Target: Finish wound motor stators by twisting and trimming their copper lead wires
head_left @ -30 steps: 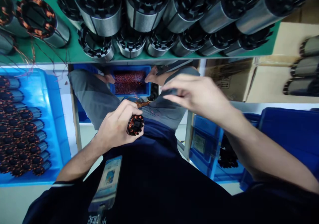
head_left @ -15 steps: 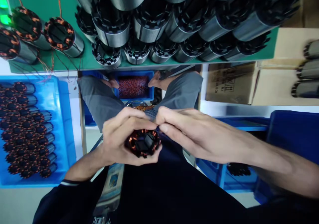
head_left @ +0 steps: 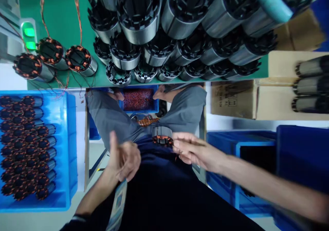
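A metal cylinder with copper windings (head_left: 162,135) is in front of my lap, its wound end facing down towards my body. My right hand (head_left: 191,148) grips its right side, with the fingertips closed at the wound edge and a thin wire end hanging below them. My left hand (head_left: 125,159) is away from the cylinder, to its left and a little lower. It is blurred, the thumb points up apart from the loosely curled fingers, and nothing shows in it.
Bare metal cylinders (head_left: 125,56) stand in rows on the green bench (head_left: 61,18), with wound ones (head_left: 81,61) at its left. A blue tray (head_left: 60,148) at the left holds many wound cylinders. Cardboard boxes (head_left: 231,100) and blue bins (head_left: 300,155) are at the right.
My left hand has let go of the wound cylinder and moved left. The cylinder is now in my right hand, higher and tipped over. The view has shifted, showing more of the bench.
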Demonstrator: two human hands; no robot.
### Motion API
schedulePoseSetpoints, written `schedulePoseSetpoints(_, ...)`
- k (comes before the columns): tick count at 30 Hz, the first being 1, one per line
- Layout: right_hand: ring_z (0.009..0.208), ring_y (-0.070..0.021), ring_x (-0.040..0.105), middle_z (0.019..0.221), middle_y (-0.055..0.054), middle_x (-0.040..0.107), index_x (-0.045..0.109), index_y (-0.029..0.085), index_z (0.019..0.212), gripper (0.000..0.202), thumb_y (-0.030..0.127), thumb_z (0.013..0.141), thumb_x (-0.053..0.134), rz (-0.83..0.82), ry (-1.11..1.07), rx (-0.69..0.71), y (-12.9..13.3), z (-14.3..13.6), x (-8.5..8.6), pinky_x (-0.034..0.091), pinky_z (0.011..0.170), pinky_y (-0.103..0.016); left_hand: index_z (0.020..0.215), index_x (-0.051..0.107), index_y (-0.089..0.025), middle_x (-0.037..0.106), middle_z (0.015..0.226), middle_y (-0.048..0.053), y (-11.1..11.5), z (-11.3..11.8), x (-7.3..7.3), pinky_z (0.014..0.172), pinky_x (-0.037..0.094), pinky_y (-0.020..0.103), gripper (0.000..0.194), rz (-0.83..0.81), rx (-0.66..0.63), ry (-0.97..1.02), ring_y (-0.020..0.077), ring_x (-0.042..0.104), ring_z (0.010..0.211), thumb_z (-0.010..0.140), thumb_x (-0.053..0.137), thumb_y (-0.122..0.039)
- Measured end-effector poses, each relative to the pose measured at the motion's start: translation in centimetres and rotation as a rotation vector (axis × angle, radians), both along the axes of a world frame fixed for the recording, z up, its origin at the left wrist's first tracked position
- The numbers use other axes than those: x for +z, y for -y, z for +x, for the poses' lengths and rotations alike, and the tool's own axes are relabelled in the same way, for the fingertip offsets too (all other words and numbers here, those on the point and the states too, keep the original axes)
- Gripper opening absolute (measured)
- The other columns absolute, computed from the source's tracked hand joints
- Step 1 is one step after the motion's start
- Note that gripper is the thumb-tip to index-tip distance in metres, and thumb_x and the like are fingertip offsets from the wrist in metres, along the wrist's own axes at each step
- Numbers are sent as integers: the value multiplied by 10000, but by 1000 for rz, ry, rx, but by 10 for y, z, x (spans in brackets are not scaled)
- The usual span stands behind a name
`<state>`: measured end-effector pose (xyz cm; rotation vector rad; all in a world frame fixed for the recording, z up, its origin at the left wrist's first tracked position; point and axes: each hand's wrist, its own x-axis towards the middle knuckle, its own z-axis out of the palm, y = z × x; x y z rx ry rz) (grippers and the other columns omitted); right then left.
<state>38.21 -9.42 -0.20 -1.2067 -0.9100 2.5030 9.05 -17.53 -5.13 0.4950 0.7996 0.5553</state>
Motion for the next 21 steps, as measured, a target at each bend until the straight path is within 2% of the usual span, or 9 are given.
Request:
schedulePoseSetpoints(2,617,-99,320,717,92,371,615,260,917,670,741,881,1080,-213,-24,-194,19,-4,-15,222,478,-175,932,861,-217,826,796,132,-8,-12,7,777,790,440,1028,449,72,-360,298,871,730,998,533,-1188)
schedulePoseSetpoints(4,612,-92,295,707,99,367,643,254,940,645,741,912,1065,-221,-54,-189,20,-11,-13,185,458,-161,1291,949,-247,918,1373,186,-34,-17,18,1282,714,584,723,840,9,-589,390,889,1378,968,958,-893)
schedulePoseSetpoints(7,530,-80,358,711,74,540,684,232,965,492,633,1244,733,426,-70,81,-9,-17,18,344,421,-182,1337,925,-236,917,1407,163,-78,-12,35,1344,672,590,538,1224,-135,-621,387,878,1405,995,1007,-644)
schedulePoseSetpoints(10,563,-127,518,707,57,637,765,257,944,477,335,1338,509,1518,71,372,-46,-4,57,488,437,-221,1176,855,-190,915,1029,132,-94,4,54,918,788,450,567,662,-364,-226,317,918,923,1090,816,-749)
schedulePoseSetpoints(12,663,-168,617,722,40,677,817,297,948,461,203,1295,529,1872,165,494,-62,13,76,525,482,-266,1142,819,-183,899,975,139,-91,10,67,740,745,397,598,254,-545,-3,313,907,836,1166,680,-764)
schedulePoseSetpoints(13,724,-185,659,746,26,704,838,308,964,422,238,1290,579,1880,203,506,-67,21,82,534,520,-289,1159,814,-183,902,1004,139,-88,10,71,736,735,383,556,242,-577,-18,312,914,865,1171,701,-727)
schedulePoseSetpoints(15,870,-205,741,872,-2,792,894,311,1081,307,487,1270,728,1673,271,444,-73,35,88,573,648,-315,1269,812,-189,906,1136,122,-83,5,76,838,742,359,402,620,-482,-325,295,921,995,1112,873,-554)
schedulePoseSetpoints(17,1010,-225,802,1067,-28,871,931,316,1241,472,763,1189,788,1263,273,342,-73,41,84,640,795,-339,1445,788,-209,891,1349,129,-80,-2,75,988,754,370,429,1176,-381,-649,296,912,1163,1086,935,-392)
schedulePoseSetpoints(21,923,-186,834,1102,-62,895,932,247,1230,522,748,1194,789,389,-6,503,-57,28,55,703,835,-333,1518,770,-302,844,1533,123,-80,-7,73,1070,786,413,346,1861,-298,-814,290,898,1293,1178,802,-243)
